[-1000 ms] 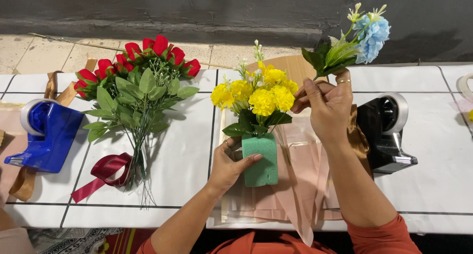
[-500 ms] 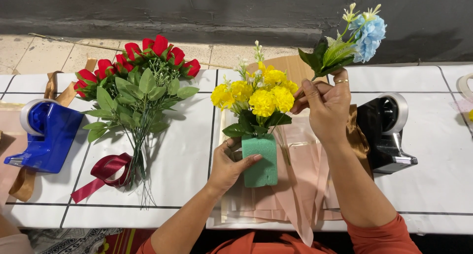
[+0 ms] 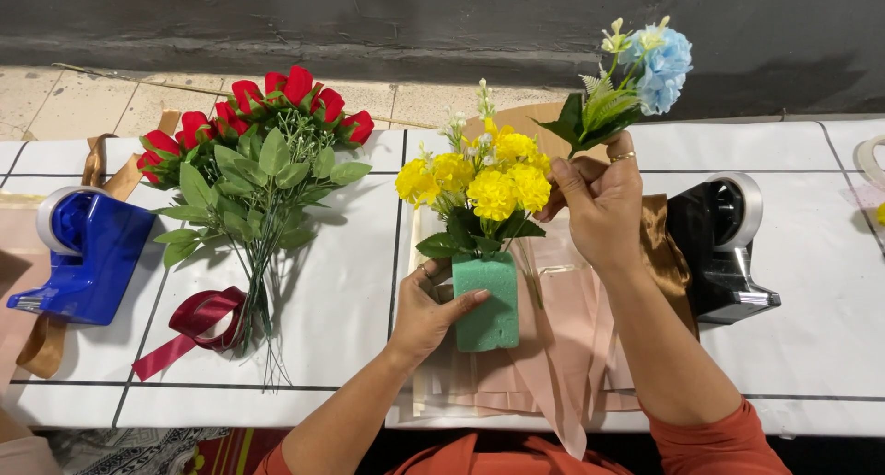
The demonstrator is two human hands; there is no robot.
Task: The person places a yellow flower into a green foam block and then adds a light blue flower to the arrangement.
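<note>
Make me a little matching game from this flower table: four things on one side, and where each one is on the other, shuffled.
Things:
1. green foam block
2. blue flower stem
3. red roses
4. black tape dispenser

Places:
A. lying on the table, tied with a dark red ribbon
B. held up in the right hand
C. steadied by the left hand
D. standing at the table's right side

Pairs: 1-C, 2-B, 3-A, 4-D

White table (image 3: 341, 300) with thin dark lines crossing it in a grid. Beyond its far edge, pale tiled floor (image 3: 83, 102), worn and stained, beige squares. Behind that, dark grey wall (image 3: 369, 19), rough, with a lighter ledge along its base. Light even, soft shadows on the tabletop.
</note>
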